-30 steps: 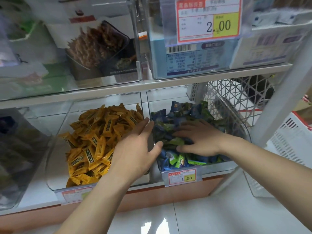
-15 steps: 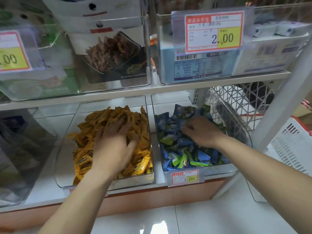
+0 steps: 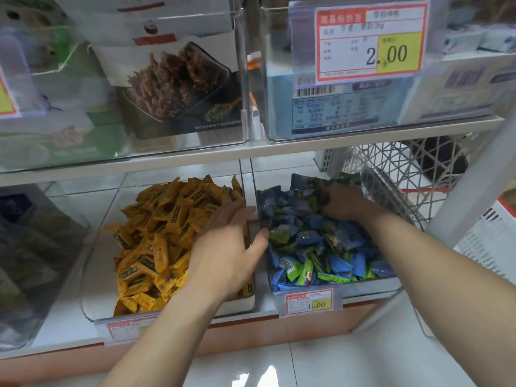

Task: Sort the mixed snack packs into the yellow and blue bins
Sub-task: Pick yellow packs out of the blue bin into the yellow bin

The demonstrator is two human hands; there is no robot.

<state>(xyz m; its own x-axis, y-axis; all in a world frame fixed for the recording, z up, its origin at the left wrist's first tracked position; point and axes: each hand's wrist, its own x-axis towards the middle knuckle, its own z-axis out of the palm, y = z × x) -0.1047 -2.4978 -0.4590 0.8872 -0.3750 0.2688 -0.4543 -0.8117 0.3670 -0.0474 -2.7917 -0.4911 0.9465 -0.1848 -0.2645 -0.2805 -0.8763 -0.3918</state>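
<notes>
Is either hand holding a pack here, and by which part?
Left hand: nothing, fingers straight. Right hand: fingers buried among the blue packs; whether they grip one cannot be told.

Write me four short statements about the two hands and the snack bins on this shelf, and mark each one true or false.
1. The right hand reaches into the blue bin. True.
2. The left hand pinches a yellow pack. False: its fingers lie straight, above the wall between the two bins, and no pack shows in them.
3. The yellow packs lie in the bin to the left of the blue bin. True.
4. The blue bin's price tag reads 2.00. False: it reads 1.00; the 2.00 tag hangs on the shelf above.
</notes>
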